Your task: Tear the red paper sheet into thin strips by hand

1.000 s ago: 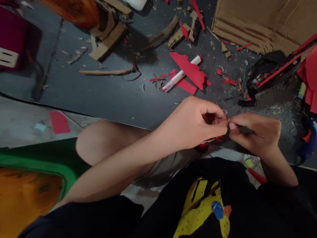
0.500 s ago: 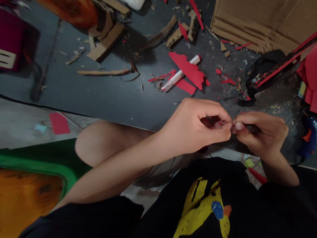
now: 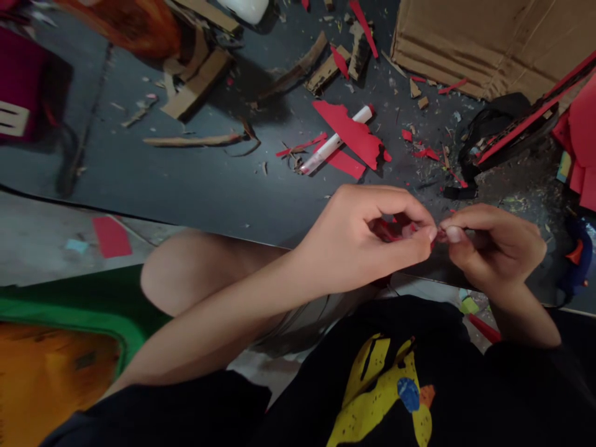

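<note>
Near the table's front edge my left hand [image 3: 367, 239] is closed, its thumb and forefinger pinched together. Inside its curl some red material [image 3: 393, 228] shows, mostly hidden by the fingers. Close by on the right, my right hand [image 3: 500, 245] is also closed in a pinch, its fingertips nearly meeting those of the left. Whatever small thing sits between the two pinches is too small and blurred to name. Beyond the hands, a white marker [image 3: 328, 152] with a red end lies partly under a torn piece of red paper [image 3: 351, 133].
Cardboard strips [image 3: 198, 84] and red scraps litter the dark table [image 3: 200, 180]. A large cardboard sheet [image 3: 460, 43] lies at the back right. A red-edged cardboard piece [image 3: 531, 121] stands beside it. At the far right is a blue tool [image 3: 577, 257], its kind unclear.
The fingertips of my two hands have drawn slightly apart, the right hand moving a little to the right. The whole view has shifted slightly.
</note>
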Available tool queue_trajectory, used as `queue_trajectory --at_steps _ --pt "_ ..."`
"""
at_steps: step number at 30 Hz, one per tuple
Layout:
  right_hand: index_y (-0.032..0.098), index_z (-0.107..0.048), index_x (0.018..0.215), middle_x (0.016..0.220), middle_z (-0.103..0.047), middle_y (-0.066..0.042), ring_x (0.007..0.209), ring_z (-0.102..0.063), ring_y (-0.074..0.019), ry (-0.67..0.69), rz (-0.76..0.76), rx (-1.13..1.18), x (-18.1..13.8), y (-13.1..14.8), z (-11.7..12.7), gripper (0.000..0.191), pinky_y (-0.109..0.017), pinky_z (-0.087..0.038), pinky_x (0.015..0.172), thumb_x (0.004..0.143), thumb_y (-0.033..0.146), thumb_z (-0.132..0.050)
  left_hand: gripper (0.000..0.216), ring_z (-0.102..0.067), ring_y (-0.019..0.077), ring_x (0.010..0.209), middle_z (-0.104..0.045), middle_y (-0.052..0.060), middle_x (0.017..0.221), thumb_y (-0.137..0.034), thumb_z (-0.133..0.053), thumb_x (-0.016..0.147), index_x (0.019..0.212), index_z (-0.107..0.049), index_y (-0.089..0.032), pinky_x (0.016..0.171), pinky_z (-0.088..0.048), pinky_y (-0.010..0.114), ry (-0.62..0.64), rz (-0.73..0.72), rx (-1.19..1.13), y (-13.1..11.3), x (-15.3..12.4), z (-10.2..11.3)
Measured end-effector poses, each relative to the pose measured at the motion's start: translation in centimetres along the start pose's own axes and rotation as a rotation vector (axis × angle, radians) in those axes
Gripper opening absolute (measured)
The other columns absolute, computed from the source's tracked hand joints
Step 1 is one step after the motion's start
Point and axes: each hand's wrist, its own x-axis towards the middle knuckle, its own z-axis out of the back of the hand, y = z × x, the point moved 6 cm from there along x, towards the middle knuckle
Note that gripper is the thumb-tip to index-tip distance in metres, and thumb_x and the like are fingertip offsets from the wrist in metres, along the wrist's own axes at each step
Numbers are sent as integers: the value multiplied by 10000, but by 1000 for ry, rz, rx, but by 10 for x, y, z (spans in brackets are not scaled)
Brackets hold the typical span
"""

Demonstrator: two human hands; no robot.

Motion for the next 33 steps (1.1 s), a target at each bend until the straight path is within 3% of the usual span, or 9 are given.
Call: queue_trajectory --at_steps 7,13,16,22,28,33 --pt "243 -612 782 674 -703 14 573 -650 -113 -27 185 -176 0 10 0 132 -215 -537 527 805 113 -616 85 -568 71 508 -650 -18 588 -197 -692 751 675 -705 -161 435 -430 143 13 146 -156 11 1 -4" --pt "210 -492 731 630 -532 10 579 -558 -117 -145 140 51 -10 -2 3 169 -255 -470 503 862 164 -396 55 -539 53 513 -638 -18 598 -109 -674 686 653 -695 -148 445 -418 130 -44 205 -267 16 0 -4" --pt "203 -451 697 589 -470 31 525 -501 -90 -151 118 90 -9 -4 3 206 -230 -415 463 891 176 -390 54 -546 60 522 -645 -18 598 -109 -679 679 660 -697 -156 449 -426 133 -47 202 -274 16 0 -4" --pt "223 -572 817 665 -677 31 552 -632 -84 -106 194 -113 0 11 4 136 -182 -513 488 812 123 -664 35 -562 66 551 -648 -16 604 -163 -696 704 669 -700 -155 473 -449 132 -61 162 -238 16 0 -3" --pt "244 -647 891 787 -774 -11 610 -712 -129 -97 166 -207 1 14 5 157 -211 -588 530 813 109 -658 36 -568 57 559 -654 -25 619 -173 -699 737 710 -712 -154 492 -455 127 -109 89 -182 10 -1 1" --pt "242 -681 832 782 -781 1 582 -716 -123 -85 138 -232 1 14 3 147 -188 -606 556 804 98 -668 63 -606 61 593 -673 -26 662 -128 -676 751 716 -701 -174 504 -463 122 -138 -2 -84 5 -3 3"
